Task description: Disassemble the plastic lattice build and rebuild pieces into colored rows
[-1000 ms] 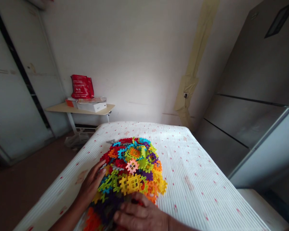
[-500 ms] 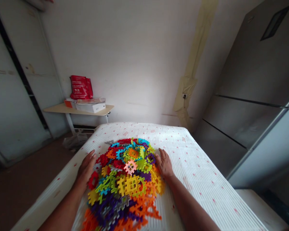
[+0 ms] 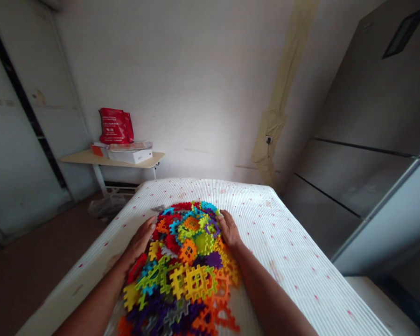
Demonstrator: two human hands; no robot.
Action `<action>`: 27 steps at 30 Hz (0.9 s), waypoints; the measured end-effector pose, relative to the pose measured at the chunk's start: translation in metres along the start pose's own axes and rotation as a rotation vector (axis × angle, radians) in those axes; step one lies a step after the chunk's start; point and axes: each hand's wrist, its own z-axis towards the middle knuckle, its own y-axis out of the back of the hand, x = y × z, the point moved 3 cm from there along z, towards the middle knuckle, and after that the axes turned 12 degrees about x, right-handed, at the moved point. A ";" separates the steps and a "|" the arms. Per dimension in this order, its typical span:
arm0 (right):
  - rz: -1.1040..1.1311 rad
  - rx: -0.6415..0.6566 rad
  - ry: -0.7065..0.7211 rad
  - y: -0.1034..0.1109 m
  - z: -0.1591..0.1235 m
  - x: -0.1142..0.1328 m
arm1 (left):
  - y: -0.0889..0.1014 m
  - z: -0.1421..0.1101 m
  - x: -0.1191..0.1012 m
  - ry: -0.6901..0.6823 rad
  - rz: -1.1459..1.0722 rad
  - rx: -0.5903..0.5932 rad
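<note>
Both hands have moved inward since the prior frame. We record the left hand (image 3: pixel 138 241) and right hand (image 3: pixel 230 229) open, fingers spread, palms down, touching opposite flanks of the heap of interlocking plastic blocks (image 3: pixel 185 266) on the white mattress (image 3: pixel 294 261), arms reaching forward.

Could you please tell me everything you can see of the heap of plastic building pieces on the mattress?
The heap of plastic building pieces is a loose, domed mound of flat, notched lattice squares with window-like holes, in yellow, lime green, orange, red, blue, purple and grey. The pieces lie jumbled at many angles on a white, red-flecked mattress. The left hand and right hand rest open against its two sides.
</note>
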 end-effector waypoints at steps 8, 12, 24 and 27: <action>-0.007 -0.060 0.006 0.019 0.032 -0.029 | 0.031 0.036 0.011 0.090 0.046 -0.070; -0.057 -0.038 -0.014 0.005 0.051 -0.028 | 0.028 0.064 0.022 0.140 0.049 -0.069; 0.150 0.084 -0.026 -0.014 0.069 -0.014 | -0.019 0.080 0.012 0.046 -0.215 0.134; 0.403 0.011 -0.093 -0.004 0.063 -0.027 | -0.007 0.072 0.010 0.042 -0.335 0.061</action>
